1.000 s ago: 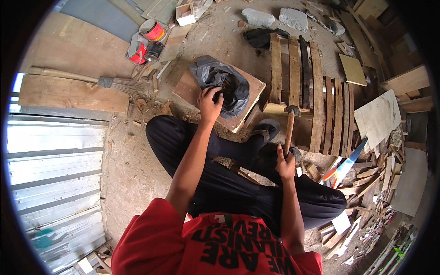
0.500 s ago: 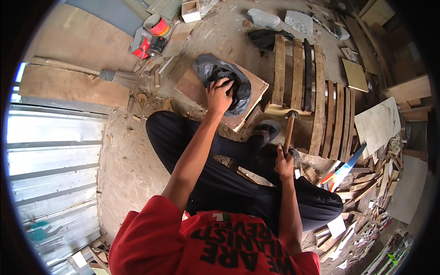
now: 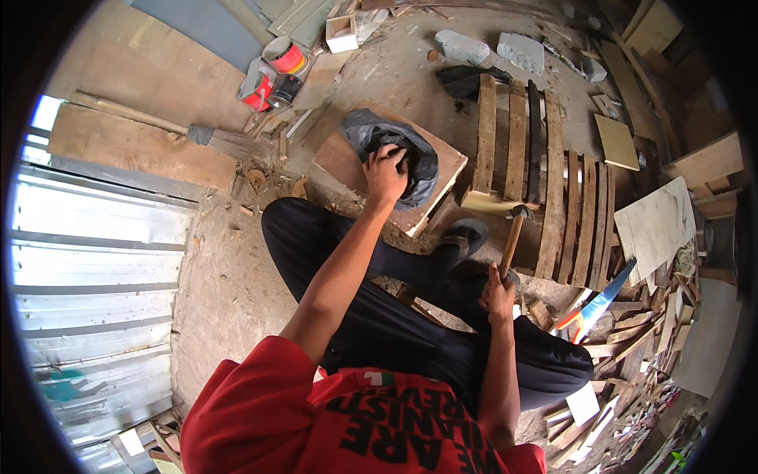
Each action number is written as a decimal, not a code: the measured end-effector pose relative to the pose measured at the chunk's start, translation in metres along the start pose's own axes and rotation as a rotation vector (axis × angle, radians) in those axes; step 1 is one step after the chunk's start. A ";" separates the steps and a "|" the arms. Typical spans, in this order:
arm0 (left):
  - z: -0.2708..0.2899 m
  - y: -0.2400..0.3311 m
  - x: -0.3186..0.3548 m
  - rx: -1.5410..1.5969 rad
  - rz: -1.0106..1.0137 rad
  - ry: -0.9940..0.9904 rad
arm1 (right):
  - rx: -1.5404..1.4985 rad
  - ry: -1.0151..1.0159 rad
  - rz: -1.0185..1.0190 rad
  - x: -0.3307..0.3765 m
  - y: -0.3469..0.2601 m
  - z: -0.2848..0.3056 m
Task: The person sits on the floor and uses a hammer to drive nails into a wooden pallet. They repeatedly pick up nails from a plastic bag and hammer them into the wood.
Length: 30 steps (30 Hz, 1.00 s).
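My left hand (image 3: 386, 175) reaches into the mouth of a black plastic bag (image 3: 426, 167), its fingers bent and drawn together over the dark inside. Whatever the fingertips hold there is too small or hidden to make out. The bag lies rolled open on a flat wooden board (image 3: 338, 163) in front of my crossed legs. Lower and to the right, my right hand (image 3: 497, 297) is wrapped round the wooden handle of a hammer (image 3: 512, 241). The hammer's dark metal head points away from me, near the end of a wooden pallet.
Slatted wooden pallets (image 3: 555, 158) stand right of the bag. A handsaw (image 3: 602, 305) leans by scrap wood (image 3: 632, 322) at the right. Paint cans (image 3: 285, 57) and a broom (image 3: 225, 140) are at the far left. Corrugated metal sheeting (image 3: 95, 268) lines the left side.
The whole view has shifted slightly, so things sit a little lower and further right. My left fingers look more curled inside the bag. The hammer stays in my right hand.
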<state>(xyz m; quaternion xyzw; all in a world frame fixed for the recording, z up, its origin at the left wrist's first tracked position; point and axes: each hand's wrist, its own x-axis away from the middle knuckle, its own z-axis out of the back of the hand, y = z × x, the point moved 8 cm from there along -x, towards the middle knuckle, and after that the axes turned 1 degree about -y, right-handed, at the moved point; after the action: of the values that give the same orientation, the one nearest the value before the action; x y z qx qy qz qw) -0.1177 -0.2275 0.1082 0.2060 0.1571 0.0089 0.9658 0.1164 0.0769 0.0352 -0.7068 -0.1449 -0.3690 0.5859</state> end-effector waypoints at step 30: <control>0.016 0.014 -0.009 -0.289 -0.079 -0.108 | -0.143 -0.112 -0.038 0.032 -0.018 0.016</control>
<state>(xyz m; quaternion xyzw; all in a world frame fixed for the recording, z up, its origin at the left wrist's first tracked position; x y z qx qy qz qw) -0.1204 -0.2216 0.1299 0.0587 0.1102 -0.0177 0.9920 0.1325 0.0897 0.0702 -0.7633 -0.1642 -0.3495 0.5179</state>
